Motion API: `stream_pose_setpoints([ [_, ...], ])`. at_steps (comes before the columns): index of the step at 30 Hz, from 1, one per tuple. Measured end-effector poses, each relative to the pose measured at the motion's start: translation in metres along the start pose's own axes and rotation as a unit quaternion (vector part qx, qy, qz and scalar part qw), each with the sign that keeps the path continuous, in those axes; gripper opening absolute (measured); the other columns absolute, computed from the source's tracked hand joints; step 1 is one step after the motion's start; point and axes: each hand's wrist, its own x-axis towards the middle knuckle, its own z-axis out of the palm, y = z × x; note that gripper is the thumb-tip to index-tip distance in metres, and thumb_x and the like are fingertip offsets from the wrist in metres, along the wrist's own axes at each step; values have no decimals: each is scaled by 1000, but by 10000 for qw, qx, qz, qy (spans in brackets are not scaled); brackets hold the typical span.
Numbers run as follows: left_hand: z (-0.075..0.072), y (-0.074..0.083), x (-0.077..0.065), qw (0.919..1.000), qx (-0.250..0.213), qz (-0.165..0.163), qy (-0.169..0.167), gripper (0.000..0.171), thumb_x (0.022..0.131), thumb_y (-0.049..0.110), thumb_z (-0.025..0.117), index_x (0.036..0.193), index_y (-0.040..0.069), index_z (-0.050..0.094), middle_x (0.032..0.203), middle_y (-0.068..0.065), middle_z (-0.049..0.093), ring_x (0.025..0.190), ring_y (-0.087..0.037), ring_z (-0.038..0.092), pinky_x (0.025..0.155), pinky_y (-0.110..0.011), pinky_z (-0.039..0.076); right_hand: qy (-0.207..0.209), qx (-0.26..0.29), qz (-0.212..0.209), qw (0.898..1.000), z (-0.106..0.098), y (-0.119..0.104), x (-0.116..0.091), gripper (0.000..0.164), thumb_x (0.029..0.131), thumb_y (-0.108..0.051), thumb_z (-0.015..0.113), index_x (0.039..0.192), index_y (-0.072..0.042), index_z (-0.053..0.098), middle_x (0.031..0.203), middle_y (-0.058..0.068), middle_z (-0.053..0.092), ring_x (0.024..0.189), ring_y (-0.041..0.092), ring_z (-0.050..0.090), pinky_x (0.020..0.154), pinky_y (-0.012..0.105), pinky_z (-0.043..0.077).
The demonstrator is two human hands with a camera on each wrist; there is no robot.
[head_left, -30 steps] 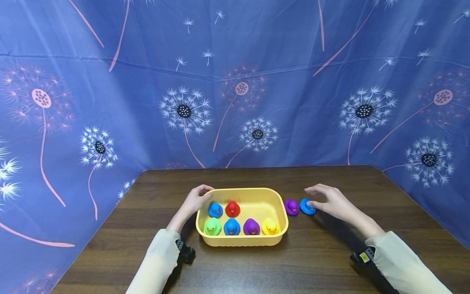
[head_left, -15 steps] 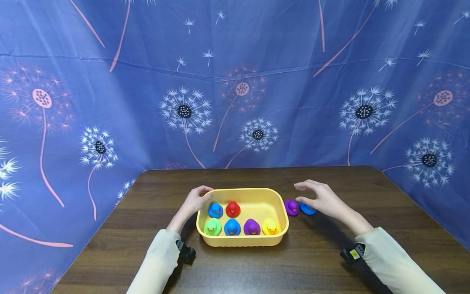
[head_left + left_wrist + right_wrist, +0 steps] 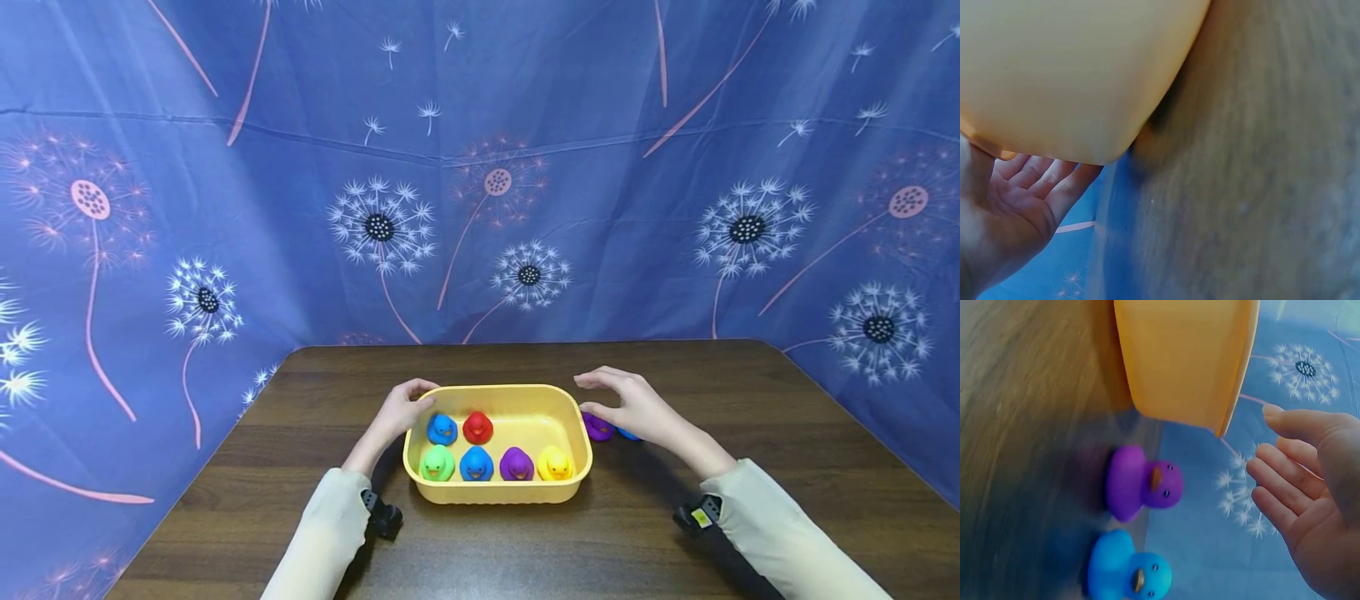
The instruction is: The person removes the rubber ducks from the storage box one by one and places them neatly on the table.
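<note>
A yellow plastic basin [image 3: 495,493] stands on the table with several rubber ducks in it. The back row has a blue duck [image 3: 442,430] and a red duck [image 3: 477,428]; in front sit a green duck [image 3: 437,463], a blue one, a purple one and a yellow duck [image 3: 555,463]. My left hand [image 3: 397,412] holds the basin's rim at its back left corner, with fingers outside the wall. Holding nothing, my right hand [image 3: 630,407] hovers by the basin's right end. Below it, a purple duck [image 3: 1138,483] and a light blue duck [image 3: 1124,570] rest on the table, partly hidden in the head view.
The dark wooden table [image 3: 510,550] reaches back to a blue curtain [image 3: 465,100] with dandelion prints. Both wrists carry small black cameras, one being the right wrist camera [image 3: 697,517].
My right hand has moved left, from over the light blue duck on the table to over the purple one beside the basin. My left hand, the basin and the ducks stay put.
</note>
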Motion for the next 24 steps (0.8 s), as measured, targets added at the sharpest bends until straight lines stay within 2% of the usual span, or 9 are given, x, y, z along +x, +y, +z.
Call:
stream_pose_setpoints([
  [7, 0, 2, -2, 9998, -167, 104, 15, 21, 88, 6, 60, 107, -1, 64, 106, -17, 66, 101, -28, 60, 87, -41, 47, -128, 203, -235, 9994, 10, -12, 11, 35, 79, -13, 75, 111, -5, 65, 106, 9, 68, 97, 25, 65, 83, 42, 51],
  [13, 1, 1, -2, 9999, -117, 77, -29, 20, 89, 7, 59, 107, 1, 65, 104, -15, 67, 97, -23, 60, 86, -38, 48, -218, 235, -332, 9989, 19, -19, 18, 35, 78, -12, 75, 111, -5, 66, 106, 8, 68, 98, 24, 65, 84, 42, 51],
  [24, 1, -1, 0, 9998, -156, 82, -48, 20, 90, 7, 58, 108, 1, 64, 105, -15, 67, 98, -24, 60, 89, -39, 47, -395, 370, -362, 9979, 33, -27, 27, 37, 80, -15, 74, 112, -2, 65, 109, 7, 67, 102, 24, 63, 89, 41, 49],
])
